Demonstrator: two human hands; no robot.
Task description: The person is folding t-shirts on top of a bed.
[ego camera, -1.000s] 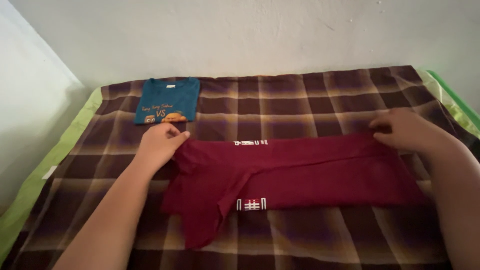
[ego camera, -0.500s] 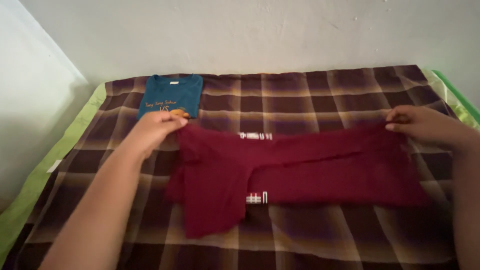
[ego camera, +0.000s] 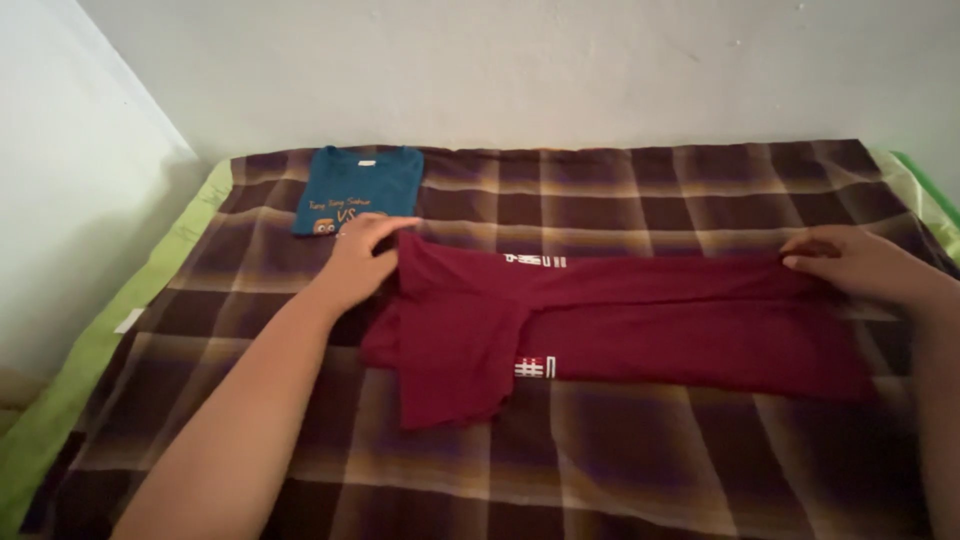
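A dark red shirt lies folded lengthwise across the plaid bedspread, one sleeve flopping toward me at its left end. My left hand pinches the shirt's far left corner. My right hand pinches the far right corner. Both hands hold that far edge close to the bedspread, stretched between them. A folded teal shirt with an orange print lies just beyond my left hand.
The bed sits in a corner, with white walls behind and to the left. A bright green sheet shows along the left and right edges of the bedspread. A small white scrap lies on the green strip at left.
Both hands have carried the shirt's far edge away from me and pulled it taut, so the shirt lies longer and flatter. The view has shifted a little.
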